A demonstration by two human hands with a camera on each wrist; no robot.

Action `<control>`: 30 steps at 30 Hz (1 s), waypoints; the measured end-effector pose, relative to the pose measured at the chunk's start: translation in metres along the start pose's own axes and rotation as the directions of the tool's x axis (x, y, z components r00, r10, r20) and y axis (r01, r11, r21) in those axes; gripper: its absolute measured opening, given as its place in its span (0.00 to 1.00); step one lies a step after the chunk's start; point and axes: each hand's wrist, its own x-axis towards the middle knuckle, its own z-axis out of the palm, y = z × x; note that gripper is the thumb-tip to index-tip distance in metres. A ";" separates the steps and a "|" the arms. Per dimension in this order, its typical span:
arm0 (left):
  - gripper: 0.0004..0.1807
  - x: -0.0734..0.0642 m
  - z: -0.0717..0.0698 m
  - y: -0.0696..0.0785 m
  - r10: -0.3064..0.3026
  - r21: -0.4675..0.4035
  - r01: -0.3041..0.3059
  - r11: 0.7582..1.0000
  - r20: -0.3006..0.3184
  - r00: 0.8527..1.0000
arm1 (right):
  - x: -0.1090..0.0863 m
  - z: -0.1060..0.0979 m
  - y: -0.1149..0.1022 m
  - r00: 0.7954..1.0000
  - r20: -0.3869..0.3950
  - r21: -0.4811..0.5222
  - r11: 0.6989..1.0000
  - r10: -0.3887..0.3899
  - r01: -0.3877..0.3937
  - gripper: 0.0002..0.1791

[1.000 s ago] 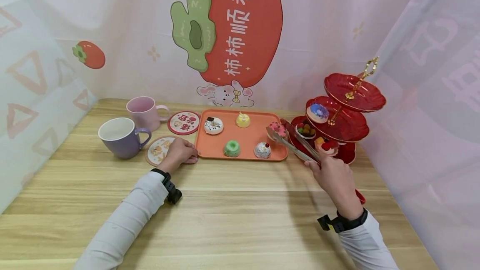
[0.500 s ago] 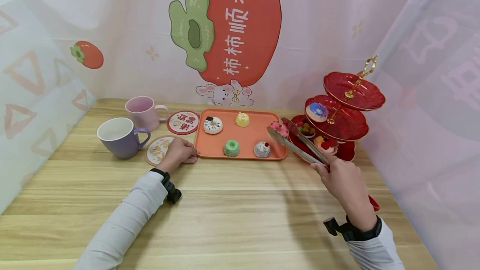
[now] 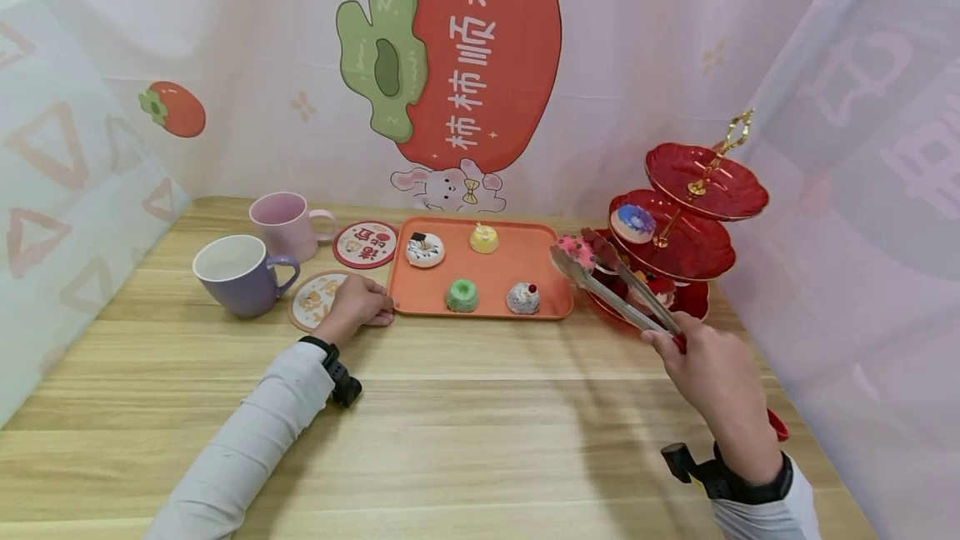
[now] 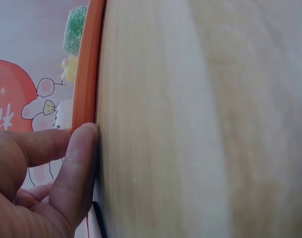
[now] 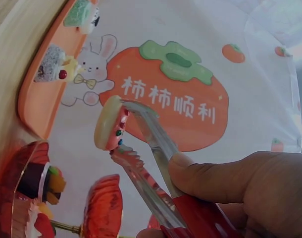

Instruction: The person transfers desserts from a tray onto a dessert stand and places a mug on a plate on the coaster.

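My left hand (image 3: 355, 303) pinches the near left corner of the orange tray (image 3: 517, 230) between thumb and finger, as the left wrist view shows. My right hand (image 3: 716, 369) grips red-handled metal tongs (image 3: 626, 304). Between their tips is a pink-topped toy donut (image 5: 110, 124) with dark dots, held in the air near the tray's right end and in front of the tiered stand (image 3: 671, 236). On the tray sit a white donut (image 3: 425, 251), a yellow cake (image 3: 483, 238), a green ring cake (image 3: 462, 296) and a speckled white cake (image 3: 523, 298) with a cherry.
The red three-tier stand holds a purple-blue donut (image 3: 634, 223) on its middle plate and small cakes below, including a fruit cup (image 5: 42, 181). At the left stand a pink mug (image 3: 288, 226) and a purple mug (image 3: 240, 277), with a red coaster (image 3: 366, 244) and a pale coaster (image 3: 311, 302) nearby.
My right hand has moved right and toward me. The tongs' tips and the pink donut have shifted right, from over the tray's right edge toward the stand. My left hand has stayed at the tray corner.
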 end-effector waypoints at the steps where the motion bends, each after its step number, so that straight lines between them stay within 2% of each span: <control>1: 0.11 0.000 0.000 0.000 0.003 -0.001 -0.003 1.000 0.000 1.000 | -0.001 -0.002 0.001 1.000 -0.007 -0.002 1.000 -0.001 0.001 0.21; 21: 0.11 0.002 -0.001 0.000 -0.003 0.011 0.003 1.000 -0.001 1.000 | -0.011 -0.027 0.021 0.990 -0.136 -0.012 0.999 0.028 -0.030 0.21; 30: 0.11 0.001 0.000 0.000 0.000 0.011 0.000 1.000 0.000 1.000 | -0.019 -0.041 0.031 0.987 -0.131 -0.059 0.994 0.088 -0.096 0.23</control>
